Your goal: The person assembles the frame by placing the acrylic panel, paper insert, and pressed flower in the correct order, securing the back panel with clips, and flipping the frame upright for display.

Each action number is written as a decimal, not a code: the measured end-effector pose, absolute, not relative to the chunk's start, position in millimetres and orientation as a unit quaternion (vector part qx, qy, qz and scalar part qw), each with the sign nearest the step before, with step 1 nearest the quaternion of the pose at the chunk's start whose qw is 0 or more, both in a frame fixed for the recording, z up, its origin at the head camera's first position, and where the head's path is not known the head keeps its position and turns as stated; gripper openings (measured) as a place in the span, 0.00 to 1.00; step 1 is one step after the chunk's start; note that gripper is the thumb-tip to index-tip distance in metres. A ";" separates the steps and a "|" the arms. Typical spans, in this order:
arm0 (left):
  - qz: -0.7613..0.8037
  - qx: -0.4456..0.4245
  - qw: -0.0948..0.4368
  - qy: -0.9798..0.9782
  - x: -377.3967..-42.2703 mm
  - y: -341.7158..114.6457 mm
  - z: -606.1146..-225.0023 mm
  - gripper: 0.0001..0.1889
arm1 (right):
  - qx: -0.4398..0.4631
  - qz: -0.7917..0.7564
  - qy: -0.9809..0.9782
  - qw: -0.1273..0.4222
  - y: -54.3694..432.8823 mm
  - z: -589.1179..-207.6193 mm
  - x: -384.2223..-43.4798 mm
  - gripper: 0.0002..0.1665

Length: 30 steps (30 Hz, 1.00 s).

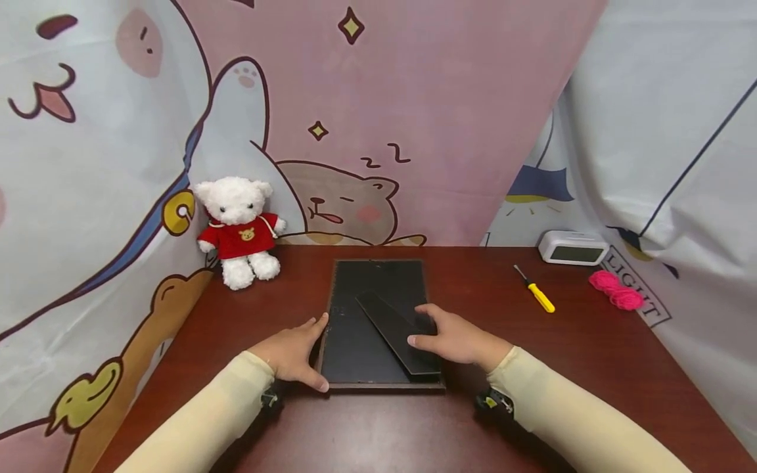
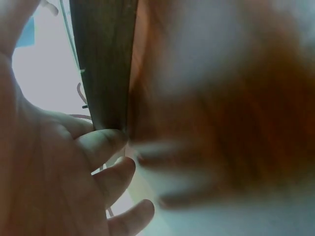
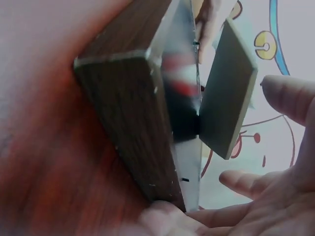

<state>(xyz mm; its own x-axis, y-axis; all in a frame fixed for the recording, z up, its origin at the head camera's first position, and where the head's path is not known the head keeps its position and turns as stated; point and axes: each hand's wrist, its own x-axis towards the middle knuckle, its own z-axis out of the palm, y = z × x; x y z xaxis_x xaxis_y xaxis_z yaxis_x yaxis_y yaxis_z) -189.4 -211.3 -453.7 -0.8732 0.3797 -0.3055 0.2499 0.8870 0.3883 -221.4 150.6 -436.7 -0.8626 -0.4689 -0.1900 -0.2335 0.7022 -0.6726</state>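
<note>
A picture frame (image 1: 351,351) with a dark back and brown edges lies face down on the table. Its easel stand (image 1: 387,328) slants across the back and, in the right wrist view, rises at an angle from it. My left hand (image 1: 294,353) rests along the frame's left edge, thumb by the near corner, fingers spread. Over the right side is my right hand (image 1: 464,338), its thumb near the stand. In the right wrist view, a gap parts the thumb and a fingertip from the stand, while lower fingers touch the frame's edge.
A white teddy bear (image 1: 239,233) in a red hoodie sits at the back left. On the right lie a yellow-handled screwdriver (image 1: 537,292) and pink yarn (image 1: 616,290), with a white digital clock (image 1: 573,248) behind. Printed cloth (image 1: 449,118) hangs around the brown table (image 1: 378,433).
</note>
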 end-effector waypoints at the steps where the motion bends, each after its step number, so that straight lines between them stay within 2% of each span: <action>1: 0.172 0.163 0.188 0.953 -190.2 -211.9 -453.5 0.74 | -0.193 -0.343 0.902 0.177 150.4 -437.5 -224.9 0.50; 10: 0.192 0.154 0.194 0.950 -204.8 -218.8 -453.9 0.74 | -0.188 -0.373 0.895 0.159 142.0 -442.4 -240.4 0.48; 17: 0.208 0.155 0.202 0.944 -210.3 -221.1 -455.2 0.75 | -0.218 -0.269 0.934 0.085 118.0 -437.5 -220.4 0.51; 24: 0.211 0.152 0.203 0.944 -211.0 -222.7 -455.6 0.75 | -0.231 -0.187 0.954 0.041 93.0 -436.0 -212.7 0.55; 30: 0.209 0.155 0.204 0.944 -211.2 -222.7 -457.4 0.75 | -0.220 -0.199 0.954 0.037 87.7 -444.0 -218.9 0.50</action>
<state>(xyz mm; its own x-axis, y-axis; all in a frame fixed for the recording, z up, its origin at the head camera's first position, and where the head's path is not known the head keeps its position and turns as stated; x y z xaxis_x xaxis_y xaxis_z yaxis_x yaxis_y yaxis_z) -211.2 -222.7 -457.4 -0.8684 0.3787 -0.3200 0.2077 0.8640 0.4587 -218.9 87.7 -444.0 -0.9008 -0.4338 0.0176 -0.4046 0.8241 -0.3964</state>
